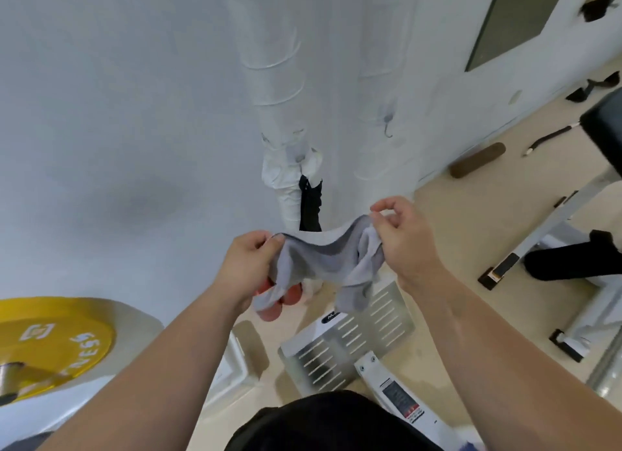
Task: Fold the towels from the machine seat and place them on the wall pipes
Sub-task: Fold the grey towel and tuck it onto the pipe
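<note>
A small grey towel hangs slack between my two hands in front of the white wall. My left hand pinches its left corner, and the loose end droops below the fist. My right hand grips the right corner with thumb and fingers, and that end also dangles. Straight ahead, white wrapped wall pipes run down the wall. A dark cloth hangs on the pipes just beyond the towel. The machine seat is not in sight.
A yellow weight plate on a bar sits at the lower left. A white slotted foot plate of a gym machine lies below my hands. A white bench frame stands to the right. Orange balls rest on the floor by the pipes.
</note>
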The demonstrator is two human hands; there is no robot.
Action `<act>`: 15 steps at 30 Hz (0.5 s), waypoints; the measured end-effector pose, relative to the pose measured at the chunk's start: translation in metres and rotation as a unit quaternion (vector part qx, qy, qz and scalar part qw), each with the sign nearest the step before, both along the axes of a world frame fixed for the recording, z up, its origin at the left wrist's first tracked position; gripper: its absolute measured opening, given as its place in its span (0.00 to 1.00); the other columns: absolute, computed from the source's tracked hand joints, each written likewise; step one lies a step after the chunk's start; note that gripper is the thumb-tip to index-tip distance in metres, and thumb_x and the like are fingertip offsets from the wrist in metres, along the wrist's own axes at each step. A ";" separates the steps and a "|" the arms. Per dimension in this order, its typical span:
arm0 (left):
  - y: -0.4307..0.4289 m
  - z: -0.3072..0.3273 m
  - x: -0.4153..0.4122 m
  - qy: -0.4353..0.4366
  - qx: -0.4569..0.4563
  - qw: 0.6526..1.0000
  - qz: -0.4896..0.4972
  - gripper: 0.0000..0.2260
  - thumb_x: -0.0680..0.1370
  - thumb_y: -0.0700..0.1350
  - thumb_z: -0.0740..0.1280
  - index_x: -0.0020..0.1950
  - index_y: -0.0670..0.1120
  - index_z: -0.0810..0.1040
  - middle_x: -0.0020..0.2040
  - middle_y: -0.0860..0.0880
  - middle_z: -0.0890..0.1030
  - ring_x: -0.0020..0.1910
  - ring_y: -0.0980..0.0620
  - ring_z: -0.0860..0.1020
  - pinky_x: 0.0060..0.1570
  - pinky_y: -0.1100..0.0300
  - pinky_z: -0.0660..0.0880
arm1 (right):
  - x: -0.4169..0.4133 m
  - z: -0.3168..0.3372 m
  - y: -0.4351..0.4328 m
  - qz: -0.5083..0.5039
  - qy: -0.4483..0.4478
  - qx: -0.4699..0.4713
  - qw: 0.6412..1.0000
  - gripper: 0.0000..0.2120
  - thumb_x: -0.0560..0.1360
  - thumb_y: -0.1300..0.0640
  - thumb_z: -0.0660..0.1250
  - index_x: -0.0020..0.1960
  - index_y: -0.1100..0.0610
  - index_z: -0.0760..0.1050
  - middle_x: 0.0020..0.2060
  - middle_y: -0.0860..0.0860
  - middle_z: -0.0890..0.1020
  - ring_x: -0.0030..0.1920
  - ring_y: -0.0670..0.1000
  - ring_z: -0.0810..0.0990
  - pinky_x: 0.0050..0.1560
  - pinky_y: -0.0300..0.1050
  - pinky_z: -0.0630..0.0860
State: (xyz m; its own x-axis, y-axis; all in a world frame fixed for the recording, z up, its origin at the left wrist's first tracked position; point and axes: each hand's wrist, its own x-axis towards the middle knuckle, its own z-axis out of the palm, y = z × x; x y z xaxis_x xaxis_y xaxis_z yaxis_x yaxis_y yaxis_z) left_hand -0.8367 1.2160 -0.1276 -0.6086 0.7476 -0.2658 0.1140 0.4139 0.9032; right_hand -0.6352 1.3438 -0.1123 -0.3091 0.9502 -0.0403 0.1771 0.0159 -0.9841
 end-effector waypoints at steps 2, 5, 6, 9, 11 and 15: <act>0.014 0.013 0.023 -0.028 0.015 0.999 -0.004 0.16 0.82 0.48 0.66 0.42 0.36 0.77 0.34 0.44 0.74 0.33 0.50 0.70 0.35 0.56 0.68 | -0.001 -0.004 0.001 0.050 0.011 -0.030 0.998 0.07 0.81 0.62 0.66 0.48 0.53 0.81 0.35 0.50 0.83 0.36 0.49 0.80 0.40 0.47 0.78; 0.030 0.029 0.055 -0.083 0.049 0.995 -0.014 0.13 0.82 0.45 0.66 0.42 0.38 0.81 0.33 0.46 0.77 0.33 0.51 0.73 0.34 0.60 0.71 | -0.005 -0.006 -0.008 0.123 0.058 -0.124 0.983 0.08 0.82 0.63 0.65 0.52 0.58 0.83 0.45 0.56 0.87 0.50 0.57 0.86 0.55 0.53 0.83; 0.034 0.032 0.061 -0.113 0.058 0.992 -0.010 0.13 0.82 0.44 0.66 0.42 0.38 0.81 0.34 0.46 0.78 0.33 0.51 0.74 0.34 0.61 0.72 | -0.007 -0.004 -0.011 0.135 0.070 -0.151 0.977 0.09 0.82 0.64 0.64 0.52 0.58 0.83 0.46 0.57 0.87 0.51 0.58 0.86 0.54 0.52 0.83; 0.036 0.042 0.068 -0.184 0.094 0.978 -0.005 0.07 0.79 0.40 0.70 0.44 0.39 0.83 0.38 0.42 0.83 0.36 0.48 0.80 0.37 0.60 0.77 | -0.008 0.000 -0.014 0.147 0.122 -0.195 0.962 0.15 0.81 0.71 0.59 0.57 0.60 0.81 0.47 0.57 0.87 0.48 0.54 0.87 0.51 0.44 0.84; 0.035 0.051 0.069 -0.197 0.102 0.975 -0.017 0.03 0.78 0.35 0.69 0.46 0.38 0.83 0.37 0.43 0.83 0.35 0.49 0.81 0.33 0.62 0.76 | -0.006 0.003 -0.012 0.147 0.129 -0.169 0.966 0.18 0.78 0.75 0.60 0.59 0.59 0.80 0.47 0.54 0.88 0.49 0.51 0.87 0.53 0.43 0.83; 0.031 0.053 0.069 -0.213 0.086 0.973 0.000 0.12 0.81 0.38 0.65 0.41 0.41 0.83 0.31 0.42 0.78 0.28 0.47 0.73 0.28 0.61 0.70 | -0.004 0.010 -0.011 0.156 0.118 -0.111 0.974 0.15 0.75 0.74 0.69 0.52 0.55 0.79 0.34 0.43 0.87 0.38 0.39 0.85 0.43 0.31 0.78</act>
